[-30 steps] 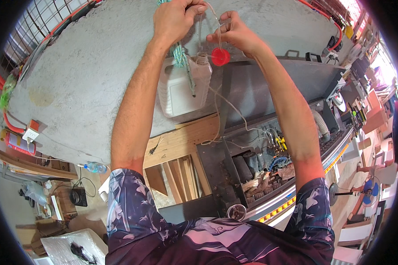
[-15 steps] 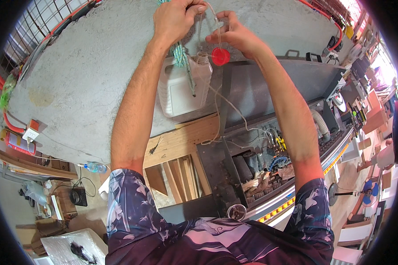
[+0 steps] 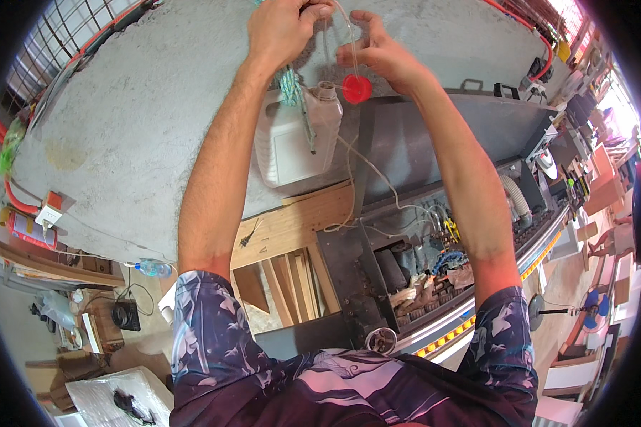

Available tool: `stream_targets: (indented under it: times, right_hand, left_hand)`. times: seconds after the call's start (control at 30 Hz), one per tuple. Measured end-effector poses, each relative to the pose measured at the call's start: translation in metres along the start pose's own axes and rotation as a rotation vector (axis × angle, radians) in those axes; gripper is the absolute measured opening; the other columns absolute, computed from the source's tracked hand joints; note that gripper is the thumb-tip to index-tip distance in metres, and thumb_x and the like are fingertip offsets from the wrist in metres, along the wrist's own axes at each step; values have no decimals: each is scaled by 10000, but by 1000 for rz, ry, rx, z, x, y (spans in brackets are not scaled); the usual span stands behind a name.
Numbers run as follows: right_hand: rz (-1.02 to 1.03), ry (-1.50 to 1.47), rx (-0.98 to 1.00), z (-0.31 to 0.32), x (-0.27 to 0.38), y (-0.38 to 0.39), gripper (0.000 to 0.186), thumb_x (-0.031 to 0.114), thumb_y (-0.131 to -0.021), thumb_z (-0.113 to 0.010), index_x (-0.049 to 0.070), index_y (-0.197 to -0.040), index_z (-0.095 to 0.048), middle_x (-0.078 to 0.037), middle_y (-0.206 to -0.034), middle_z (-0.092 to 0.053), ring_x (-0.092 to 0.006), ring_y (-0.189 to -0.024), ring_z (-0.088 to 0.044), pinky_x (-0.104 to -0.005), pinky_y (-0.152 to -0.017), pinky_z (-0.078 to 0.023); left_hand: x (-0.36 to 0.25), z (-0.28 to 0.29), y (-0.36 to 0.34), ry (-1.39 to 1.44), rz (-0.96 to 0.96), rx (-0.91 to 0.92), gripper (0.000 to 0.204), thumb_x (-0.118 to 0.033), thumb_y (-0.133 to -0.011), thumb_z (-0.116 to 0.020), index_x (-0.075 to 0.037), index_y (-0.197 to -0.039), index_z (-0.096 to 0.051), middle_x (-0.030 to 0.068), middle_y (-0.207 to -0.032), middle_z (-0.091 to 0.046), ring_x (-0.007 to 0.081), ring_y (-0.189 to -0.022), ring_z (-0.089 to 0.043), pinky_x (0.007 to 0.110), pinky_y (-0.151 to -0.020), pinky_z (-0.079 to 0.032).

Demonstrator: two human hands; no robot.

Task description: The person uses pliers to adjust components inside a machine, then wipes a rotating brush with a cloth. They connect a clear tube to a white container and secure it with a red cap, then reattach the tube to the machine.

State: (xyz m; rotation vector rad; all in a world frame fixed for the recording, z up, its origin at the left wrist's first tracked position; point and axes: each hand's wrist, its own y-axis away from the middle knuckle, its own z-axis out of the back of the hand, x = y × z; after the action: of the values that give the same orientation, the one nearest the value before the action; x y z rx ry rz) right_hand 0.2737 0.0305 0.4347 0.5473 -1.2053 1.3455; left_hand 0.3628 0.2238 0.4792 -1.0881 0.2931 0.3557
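A clear thin tube (image 3: 354, 44) loops at the top of the view. My left hand (image 3: 281, 32) pinches it between thumb and fingertips. To its right, my right hand (image 3: 388, 57) has thumb and index finger spread apart, with the tube running beside the thumb. On the tube's lower part hangs a red cap (image 3: 357, 89). Left of the cap is the uncapped neck (image 3: 326, 90) of a white plastic jerrycan (image 3: 295, 149), which hangs against the grey wall. A knotted green-white rope (image 3: 290, 89) is at its handle; my left forearm hides part of the jerrycan.
Below the jerrycan are a wooden board (image 3: 292, 220) and a dark machine bed (image 3: 349, 277) holding hoses, pliers and rags. A thin hose (image 3: 384, 181) runs from the jerrycan down to the machine. A socket box (image 3: 50, 210) and water bottle (image 3: 153, 268) are at left.
The fingers of my right hand have spread slightly apart, and the red cap has swung a little. My left hand keeps its pinch on the tube.
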Motion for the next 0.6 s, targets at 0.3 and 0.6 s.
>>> stream_targets:
  times: [0.3,0.6]
  right_hand:
    - [76,25,15,-6,8,9,899,227,-805,-781,-70,-1519,-323,-141,-1009,-733,-229,-1061,-662,-381,-1035,-437]
    - [17,123,22,-6,8,7,895,185,-743,-776,-77,-1489,-355,-190,-1028,-743,-244,-1118,-648,-388,-1036,-451]
  left_hand:
    - [2,0,0,-27,-5,3,218,-238,-947,-630,-80,-1015,-765,97,-887,-781,270,-815,-752,390,-741,-561]
    - [1,0,0,-16,-19,2,219,-236,-946,-626,-80,-1013,-766,102,-891,-779,277,-823,-749,395,-745,-558]
